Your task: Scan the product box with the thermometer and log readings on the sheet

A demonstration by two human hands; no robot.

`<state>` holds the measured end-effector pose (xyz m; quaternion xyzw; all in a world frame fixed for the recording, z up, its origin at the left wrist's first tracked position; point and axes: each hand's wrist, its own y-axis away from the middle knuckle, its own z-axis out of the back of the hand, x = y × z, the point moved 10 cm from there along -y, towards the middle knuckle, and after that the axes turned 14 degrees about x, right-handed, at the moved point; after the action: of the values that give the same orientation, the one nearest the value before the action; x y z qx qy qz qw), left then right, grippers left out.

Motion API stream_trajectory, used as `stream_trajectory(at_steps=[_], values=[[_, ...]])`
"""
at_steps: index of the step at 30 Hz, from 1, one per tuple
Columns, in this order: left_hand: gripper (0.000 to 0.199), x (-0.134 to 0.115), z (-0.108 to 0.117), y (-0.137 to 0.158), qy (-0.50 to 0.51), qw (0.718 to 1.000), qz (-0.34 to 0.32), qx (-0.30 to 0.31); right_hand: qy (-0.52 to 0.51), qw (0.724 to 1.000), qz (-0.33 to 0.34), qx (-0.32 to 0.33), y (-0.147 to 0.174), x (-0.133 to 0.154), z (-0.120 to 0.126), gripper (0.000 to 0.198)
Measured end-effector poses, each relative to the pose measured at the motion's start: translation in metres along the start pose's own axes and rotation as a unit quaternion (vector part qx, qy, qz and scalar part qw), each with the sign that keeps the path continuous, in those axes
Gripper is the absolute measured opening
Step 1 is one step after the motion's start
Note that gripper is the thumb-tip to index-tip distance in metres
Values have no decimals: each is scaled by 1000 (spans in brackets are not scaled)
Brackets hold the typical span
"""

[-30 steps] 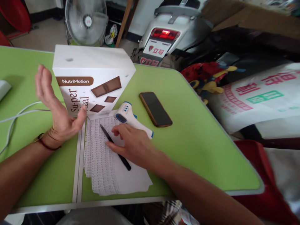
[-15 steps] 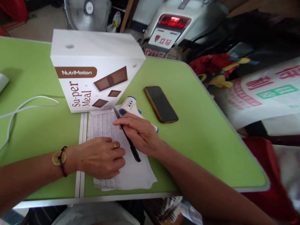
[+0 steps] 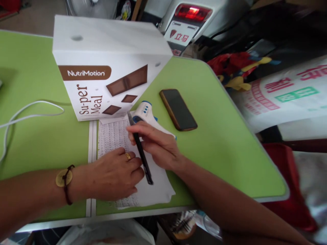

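My right hand (image 3: 157,143) pinches a black pen (image 3: 142,153), its grey tip angled away from me toward the box. Beneath it lie sheets of paper (image 3: 163,190), the left part covered in dense rows of handwriting. My left hand (image 3: 117,175), with a gold ring, rests on the papers with its fingers curled in; no object shows in it, though the palm is hidden. A white-and-blue handheld device (image 3: 145,114), perhaps an infrared thermometer, lies partly behind my right hand. A white NutriMotion box (image 3: 89,73) stands at the far edge of the papers.
A phone in a brown case (image 3: 178,109) lies right of the device. The white cable (image 3: 33,115) loops across the left side of the green table (image 3: 230,153). Beyond stand a white scooter (image 3: 192,13) and a printed white sack (image 3: 286,93).
The view has shifted a little, so the box appears larger. The pen is turned slightly more upright in my right hand. My left hand stays curled on the papers.
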<state>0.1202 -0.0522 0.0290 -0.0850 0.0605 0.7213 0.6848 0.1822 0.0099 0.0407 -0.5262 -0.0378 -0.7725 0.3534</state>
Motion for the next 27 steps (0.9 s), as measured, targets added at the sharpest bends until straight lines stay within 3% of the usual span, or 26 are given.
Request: stream_trajectory(at_steps=[5,10,13,18,22,27], values=[[53,-3,-5,7,44,998,-23,41,-48,999,-20,-14,3,-6,-3,37],[75,-2,-19,5,34,998,-4,53,-87,992,4,-91,6,3,-6,25],[77,-3,-21,2,34,997,-1,63,-110,985,-66,-120,7,-10,-9,37],[70,-2,-15,3,44,998,1,52,-152,950,-190,-196,15,-45,2,18],[72,4,-14,5,68,995,43,53,-96,949,-226,-198,13,-50,10,13],[72,4,-17,7,62,993,73,67,-20,957,-216,-195,6,-37,10,9]])
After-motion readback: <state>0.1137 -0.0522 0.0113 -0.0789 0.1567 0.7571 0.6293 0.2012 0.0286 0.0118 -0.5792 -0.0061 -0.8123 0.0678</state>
